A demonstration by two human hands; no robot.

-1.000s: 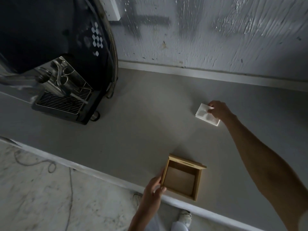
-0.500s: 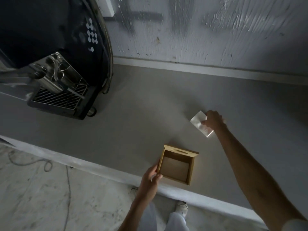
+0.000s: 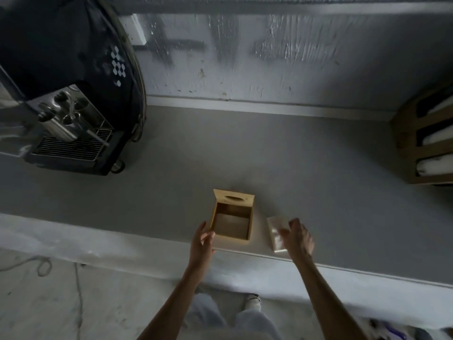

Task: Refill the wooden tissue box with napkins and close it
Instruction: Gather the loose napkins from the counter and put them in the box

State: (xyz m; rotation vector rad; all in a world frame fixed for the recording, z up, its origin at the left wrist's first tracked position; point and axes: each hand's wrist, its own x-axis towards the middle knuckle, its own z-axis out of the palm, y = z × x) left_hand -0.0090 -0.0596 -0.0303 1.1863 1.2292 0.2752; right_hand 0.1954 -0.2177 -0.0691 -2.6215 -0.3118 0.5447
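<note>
The right hand's [image 3: 297, 238] fingers [image 3: 285, 233] gripped a stack of white napkins [image 3: 275, 233], just right of the wooden tissue box [image 3: 232, 218]. The left hand's [image 3: 202, 245] fingers [image 3: 208, 235] were loosely curled, touching the box's near-left corner. The box stood empty, lid [image 3: 234, 198] raised, at the counter's [image 3: 318, 180] near edge.

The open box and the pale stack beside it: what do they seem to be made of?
The box looks like light wood, maybe bamboo, with a matte finish: tan, thin flat panels, and a raised lid with an oval slot. The stack in the right hand looks like paper napkins: off-white, matte and squared, though blur hides any layering. The left hand rests at the box's near-left corner.
</note>
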